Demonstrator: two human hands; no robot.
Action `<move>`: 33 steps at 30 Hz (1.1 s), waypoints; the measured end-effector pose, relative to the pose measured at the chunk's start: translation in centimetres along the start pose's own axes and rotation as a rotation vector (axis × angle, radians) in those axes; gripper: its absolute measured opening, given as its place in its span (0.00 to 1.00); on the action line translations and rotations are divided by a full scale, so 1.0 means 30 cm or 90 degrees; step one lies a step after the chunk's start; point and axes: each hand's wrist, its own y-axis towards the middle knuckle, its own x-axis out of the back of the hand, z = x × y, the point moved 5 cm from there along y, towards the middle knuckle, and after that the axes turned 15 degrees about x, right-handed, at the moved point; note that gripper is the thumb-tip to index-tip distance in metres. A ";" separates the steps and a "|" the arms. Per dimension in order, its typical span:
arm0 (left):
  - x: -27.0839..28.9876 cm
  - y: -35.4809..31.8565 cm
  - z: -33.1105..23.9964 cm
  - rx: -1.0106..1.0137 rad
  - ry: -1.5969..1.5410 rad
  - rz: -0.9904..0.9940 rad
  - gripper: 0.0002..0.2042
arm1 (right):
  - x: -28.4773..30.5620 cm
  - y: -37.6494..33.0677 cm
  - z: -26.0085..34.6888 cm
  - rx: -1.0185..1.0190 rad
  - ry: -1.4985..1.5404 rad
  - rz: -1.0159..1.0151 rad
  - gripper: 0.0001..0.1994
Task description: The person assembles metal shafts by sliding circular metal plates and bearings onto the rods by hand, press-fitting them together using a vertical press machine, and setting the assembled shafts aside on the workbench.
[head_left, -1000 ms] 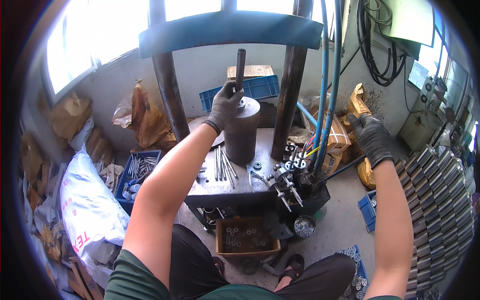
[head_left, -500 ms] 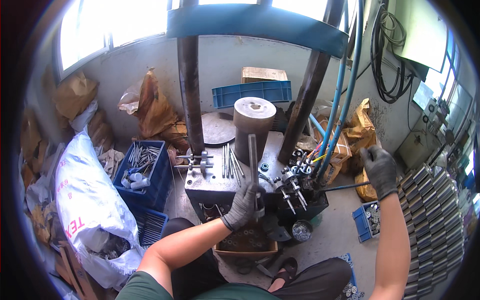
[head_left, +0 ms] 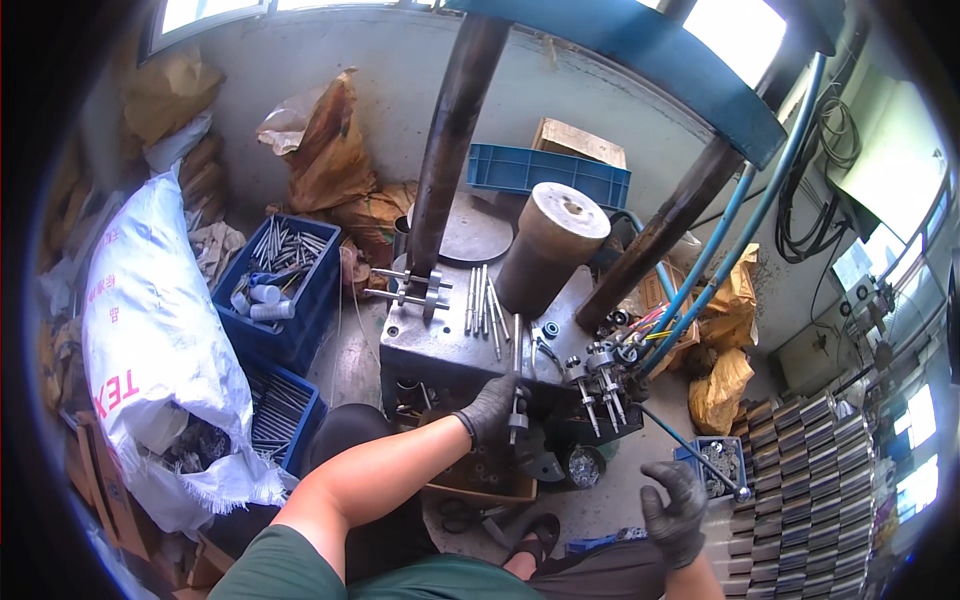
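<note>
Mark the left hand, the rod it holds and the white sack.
Left hand (head_left: 487, 411): head view, middle of the glove.
Rod (head_left: 517, 348): head view, shaft beyond the hand.
White sack (head_left: 168, 325): head view, its side.

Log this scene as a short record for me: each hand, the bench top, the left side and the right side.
Left hand: gloved, gripping a metal rod
Right hand: gloved, fingers apart, nothing visible in it
Bench top: large metal cylinder, row of loose rods
Left side: white sack, blue bin
Right side: stacked metal pieces
</note>
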 end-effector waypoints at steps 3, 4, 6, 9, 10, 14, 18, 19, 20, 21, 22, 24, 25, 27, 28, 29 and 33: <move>0.049 0.016 0.040 -0.019 0.106 -0.026 0.13 | -0.207 0.025 -0.002 -0.101 0.174 -0.021 0.14; 0.054 0.002 0.068 -0.003 0.104 -0.033 0.12 | -0.311 -0.018 -0.041 -0.281 0.407 -0.135 0.14; 0.003 -0.074 0.127 -0.020 0.129 -0.006 0.11 | -0.516 -0.147 -0.116 -0.465 0.636 -0.254 0.14; 0.025 -0.098 0.177 -0.046 0.208 0.126 0.09 | -0.773 -0.322 -0.097 -0.865 0.952 -0.258 0.19; 0.000 -0.150 0.186 -0.067 0.243 0.145 0.11 | -0.769 -0.274 -0.040 -0.894 1.033 -0.213 0.22; -0.030 -0.191 0.183 -0.203 0.420 0.213 0.19 | -0.776 -0.140 -0.019 -0.886 1.218 -0.206 0.28; -0.068 -0.270 0.098 -0.287 0.481 0.202 0.21 | -0.777 -0.094 -0.052 -0.752 1.356 -0.291 0.26; -0.069 -0.276 0.077 -0.317 0.498 0.186 0.20 | -0.770 -0.082 -0.051 -0.686 1.404 -0.269 0.26; -0.076 -0.298 0.062 -0.263 0.427 0.186 0.21 | -0.780 -0.087 -0.057 -0.693 1.405 -0.277 0.26; -0.071 -0.290 0.053 -0.256 0.429 0.187 0.21 | -0.787 -0.088 -0.062 -0.678 1.420 -0.249 0.26; -0.062 -0.288 0.039 -0.290 0.443 0.169 0.22 | -0.794 -0.089 -0.066 -0.663 1.434 -0.221 0.26; -0.049 -0.289 0.019 -0.311 0.440 0.156 0.23 | -0.791 -0.080 -0.046 -0.728 1.408 -0.156 0.26; -0.045 -0.299 0.014 -0.304 0.442 0.151 0.23 | -0.803 -0.088 -0.047 -0.734 1.413 -0.160 0.26; -0.054 -0.319 0.009 -0.318 0.467 0.143 0.23 | -0.829 -0.121 -0.049 -0.746 1.460 -0.121 0.27; -0.061 -0.315 0.012 -0.315 0.527 0.124 0.23 | -0.848 -0.139 -0.055 -0.748 1.459 -0.133 0.27; -0.069 -0.309 0.016 -0.309 0.533 0.129 0.23 | -0.882 -0.170 -0.068 -0.880 1.488 -0.277 0.29; -0.055 -0.305 0.027 -0.301 0.562 0.117 0.22 | -0.837 -0.066 -0.043 -0.820 1.195 -0.270 0.30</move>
